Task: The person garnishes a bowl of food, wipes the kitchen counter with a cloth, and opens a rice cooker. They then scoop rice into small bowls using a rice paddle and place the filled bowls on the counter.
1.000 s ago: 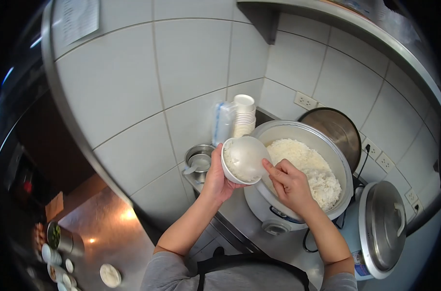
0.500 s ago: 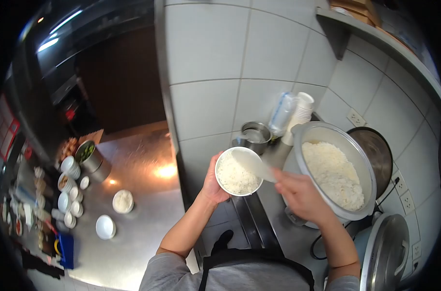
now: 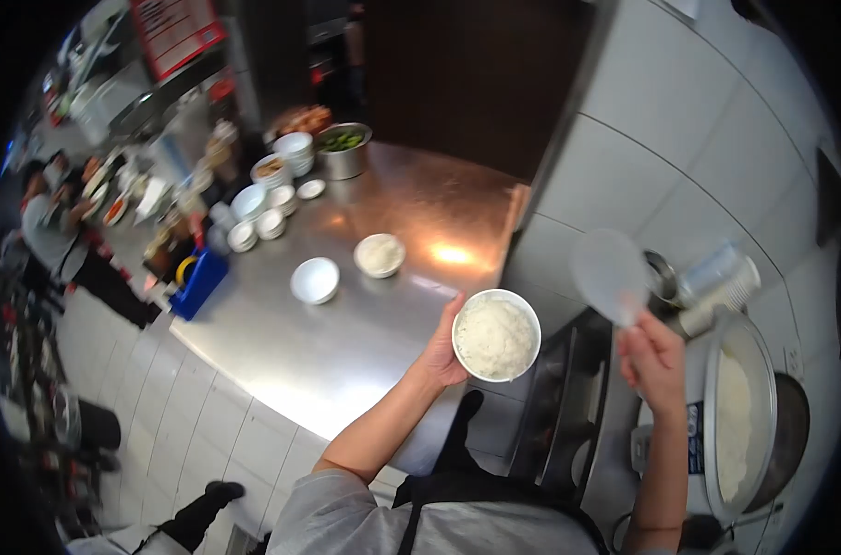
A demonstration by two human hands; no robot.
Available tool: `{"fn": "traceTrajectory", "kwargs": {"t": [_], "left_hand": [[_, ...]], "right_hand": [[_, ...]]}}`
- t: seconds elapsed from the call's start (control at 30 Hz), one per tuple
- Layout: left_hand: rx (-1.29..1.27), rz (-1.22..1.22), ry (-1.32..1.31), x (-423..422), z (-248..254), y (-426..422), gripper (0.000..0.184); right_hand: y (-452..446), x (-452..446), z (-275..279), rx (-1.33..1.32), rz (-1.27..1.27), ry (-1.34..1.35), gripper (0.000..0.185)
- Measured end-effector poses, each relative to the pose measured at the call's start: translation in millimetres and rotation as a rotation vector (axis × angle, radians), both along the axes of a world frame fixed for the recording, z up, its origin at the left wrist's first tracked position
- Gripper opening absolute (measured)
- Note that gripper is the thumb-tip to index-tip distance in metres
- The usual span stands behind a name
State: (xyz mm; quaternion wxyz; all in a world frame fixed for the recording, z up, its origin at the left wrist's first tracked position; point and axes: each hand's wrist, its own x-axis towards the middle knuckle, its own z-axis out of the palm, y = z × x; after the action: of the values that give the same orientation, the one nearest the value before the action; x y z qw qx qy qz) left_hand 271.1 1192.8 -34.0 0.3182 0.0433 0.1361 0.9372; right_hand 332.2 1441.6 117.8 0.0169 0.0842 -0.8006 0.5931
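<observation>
My left hand holds a white bowl heaped with rice, its fingers round the left side. To the right, my right hand grips a pale translucent paddle by its lower end, blade raised and apart from the bowl. Beside my right forearm stands the rice cooker, open, with rice inside. On the steel table rest a second bowl of rice and an empty white bowl.
Stacked white bowls, a metal pot of greens and a blue bin stand along the table. A metal pot and stacked cups are near the wall. Two people are at the left.
The view has swung left toward the steel table. The paddle has come away from the held bowl, and my right hand has moved out to the right with it.
</observation>
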Motion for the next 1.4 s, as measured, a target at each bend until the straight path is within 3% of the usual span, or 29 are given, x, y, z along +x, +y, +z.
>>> {"fn": "traceTrajectory", "kwargs": {"t": [0.27, 0.37, 0.47, 0.5, 0.6, 0.7, 0.77, 0.87, 0.97, 1.07, 1.2, 1.27, 1.3, 1.4], "left_hand": [[-0.354, 0.735, -0.198, -17.2, -109.9, -94.7, 0.057], [-0.546, 0.893, -0.122, -45.9, -165.4, -120.9, 0.051], [-0.789, 0.942, -0.164, -57.2, -177.7, -129.7, 0.049], [-0.754, 0.965, -0.207, -61.2, -173.3, -129.6, 0.042], [-0.918, 1.041, -0.035, -86.9, -230.0, -154.8, 0.038], [-0.783, 1.257, -0.147, -92.1, -232.3, -181.7, 0.034], [-0.905, 1.275, -0.634, -84.6, -198.8, -198.6, 0.034], [-1.051, 1.116, -0.622, -73.3, -153.3, -221.4, 0.03], [-1.31, 0.88, -0.457, -75.7, -159.3, -252.3, 0.028], [-1.143, 0.682, -0.368, -97.5, -192.5, -293.9, 0.04], [-0.754, 1.012, -0.253, -97.8, -210.1, -310.8, 0.053], [-0.609, 1.028, -0.166, -89.7, -177.0, -301.5, 0.057], [-0.557, 0.991, -0.17, -98.6, -187.2, -321.5, 0.057], [-0.426, 0.922, -0.096, -107.3, -146.5, -317.2, 0.056]], "right_hand": [[-6.7, 18.3, -59.4, -0.091, 0.036, -0.224, 0.031], [-2.6, 23.7, -70.0, -0.142, -0.001, -0.299, 0.03], [5.5, 25.8, -78.2, -0.14, 0.0, -0.331, 0.03], [6.9, 25.8, -78.6, -0.139, 0.001, -0.338, 0.03], [3.8, 28.1, -74.7, -0.148, -0.003, -0.35, 0.03], [8.0, 31.3, -70.8, -0.132, -0.002, -0.337, 0.03], [14.8, 35.8, -68.5, -0.119, -0.009, -0.334, 0.03], [28.2, 44.3, -60.9, -0.104, -0.032, -0.34, 0.031], [46.5, 49.7, -48.9, -0.026, -0.019, -0.302, 0.032], [64.3, 56.1, -14.3, 0.049, -0.088, -0.316, 0.032], [104.0, 66.7, 41.5, 0.184, -0.263, -0.169, 0.028], [146.0, 70.5, 69.3, 0.377, -0.26, -0.041, 0.024], [160.3, 75.3, 84.2, 0.366, -0.351, -0.008, 0.023], [205.4, 88.2, 112.9, 0.392, -0.581, 0.115, 0.023]]}}
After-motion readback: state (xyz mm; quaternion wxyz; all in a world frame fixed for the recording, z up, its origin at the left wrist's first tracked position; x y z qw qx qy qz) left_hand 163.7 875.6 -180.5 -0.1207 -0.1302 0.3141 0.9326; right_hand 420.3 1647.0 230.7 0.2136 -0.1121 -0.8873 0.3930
